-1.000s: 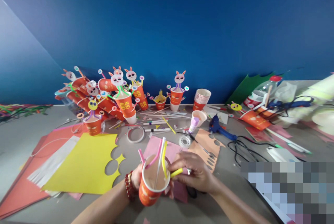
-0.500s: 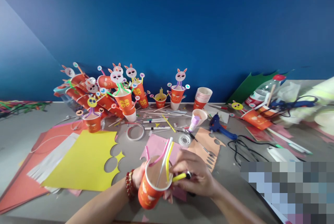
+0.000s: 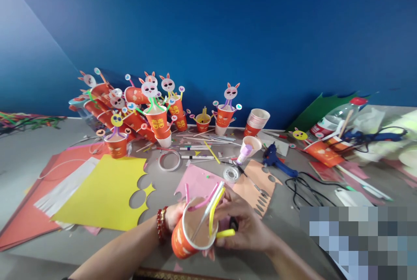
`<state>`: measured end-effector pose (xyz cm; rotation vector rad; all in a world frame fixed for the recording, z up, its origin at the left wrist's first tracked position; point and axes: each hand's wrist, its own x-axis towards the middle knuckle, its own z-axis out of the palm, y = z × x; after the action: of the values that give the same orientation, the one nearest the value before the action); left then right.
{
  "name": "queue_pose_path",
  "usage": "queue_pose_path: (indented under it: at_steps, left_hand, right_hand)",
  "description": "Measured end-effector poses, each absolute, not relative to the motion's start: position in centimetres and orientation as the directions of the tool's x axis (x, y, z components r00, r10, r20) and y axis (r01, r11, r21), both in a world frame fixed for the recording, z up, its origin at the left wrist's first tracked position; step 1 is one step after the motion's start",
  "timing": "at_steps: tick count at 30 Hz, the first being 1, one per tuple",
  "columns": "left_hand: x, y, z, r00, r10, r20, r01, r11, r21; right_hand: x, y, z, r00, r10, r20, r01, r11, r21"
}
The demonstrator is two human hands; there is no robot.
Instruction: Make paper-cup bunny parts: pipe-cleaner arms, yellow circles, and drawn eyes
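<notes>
My left hand (image 3: 176,214) is wrapped round a red paper cup (image 3: 183,240), which leans with its mouth toward me. Pink bendy straws (image 3: 206,197) stand at its far rim, and a thin silvery-white stick (image 3: 205,215) slants up out of it. A bent yellow straw (image 3: 213,212) rises inside the right wall; a yellow end (image 3: 226,233) juts outward on that side. My right hand (image 3: 246,223) is closed at this straw, thumb below the jutting end. Beneath its fingers shows a small black object (image 3: 233,223), mostly hidden.
Yellow paper (image 3: 100,197) with round cutouts lies left, and pink paper (image 3: 195,180) lies beyond the cup. Several animal-faced cups (image 3: 155,119) stand at the back. A blue glue gun (image 3: 276,160), its black cable (image 3: 306,188), tape rolls (image 3: 169,161) and a bottle (image 3: 339,117) are around.
The cup has tipped slightly further, its base moving a little left. My right hand has shifted slightly at the yellow straw, and the black object under its fingers sits lower.
</notes>
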<state>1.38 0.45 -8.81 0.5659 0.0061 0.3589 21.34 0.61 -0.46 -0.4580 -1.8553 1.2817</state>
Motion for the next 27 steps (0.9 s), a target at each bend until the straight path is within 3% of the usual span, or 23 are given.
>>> queue_pose_path:
  at_steps: [3, 6, 14, 27]
  left_hand:
    - [1.5, 0.5, -8.8, 0.931, 0.341, 0.127, -0.354, 0.768, 0.534]
    - [1.7, 0.5, -8.8, 0.924, 0.368, 0.103, -0.359, 0.745, 0.562]
    - [1.5, 0.4, -8.9, 0.937, 0.33, 0.112, -0.334, 0.762, 0.555]
    - [1.2, 0.3, -8.7, 0.948, 0.315, 0.053, -0.287, 0.769, 0.571]
  right_hand:
    - [21.2, 0.5, -0.3, -0.589, 0.704, 0.396, -0.168, 0.373, -0.912]
    - [21.3, 0.6, -0.2, -0.533, 0.725, 0.437, -0.134, 0.438, -0.889]
    - [21.7, 0.6, 0.3, -0.564, 0.59, 0.578, -0.124, 0.631, -0.766]
    - [22.2, 0.9, 0.5, -0.689, 0.529, 0.494, -0.083, 0.62, -0.78]
